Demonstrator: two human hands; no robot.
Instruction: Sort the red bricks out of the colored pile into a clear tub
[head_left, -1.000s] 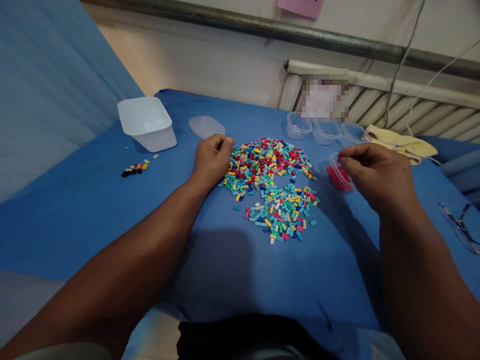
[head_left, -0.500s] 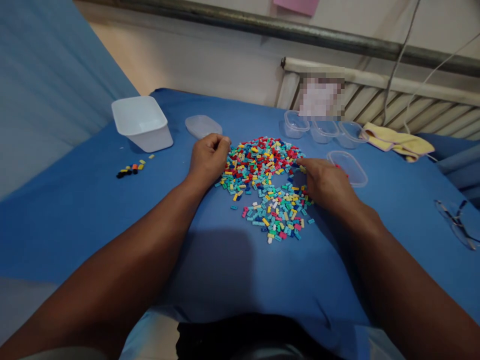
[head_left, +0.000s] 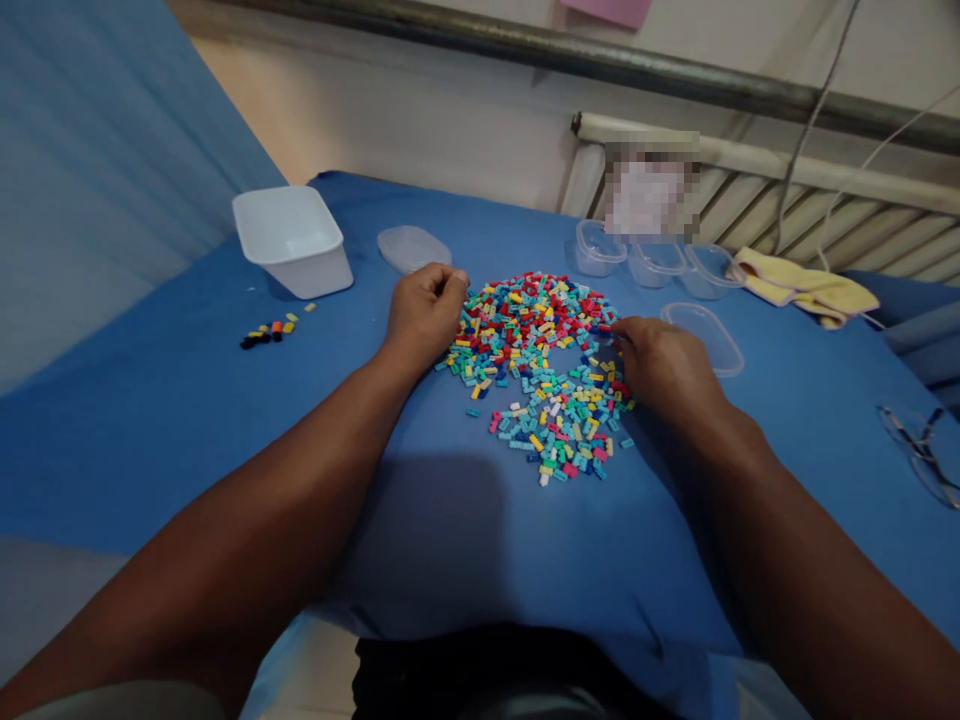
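Observation:
A pile of small toy building bricks [head_left: 525, 320] in red, yellow, teal, green and other colours lies on the blue cloth, with a looser spread reaching toward me. At the pile's left edge rests my left hand [head_left: 426, 315], its thumb and fingers pinched together; whatever may be between them is too small to name. My right hand [head_left: 667, 365] is at the right edge, index finger and thumb closed against the bricks. Its other fingers curl under, and red bricks show just below them. What it grips is hidden. A clear lid [head_left: 712, 340] lies behind my right hand.
A white tub [head_left: 292, 235] stands at the back left, near a few black, orange and yellow pieces [head_left: 274, 330]. Another lid [head_left: 412, 248] lies beyond my left hand. Three clear containers [head_left: 656, 262], a yellow cloth [head_left: 806, 285] and eyeglasses [head_left: 922, 445] are to the right.
The view has shifted slightly, moving everything a little to the right. Red bricks seen beside my right hand over the lid no longer show; red ones now appear beneath its fingers.

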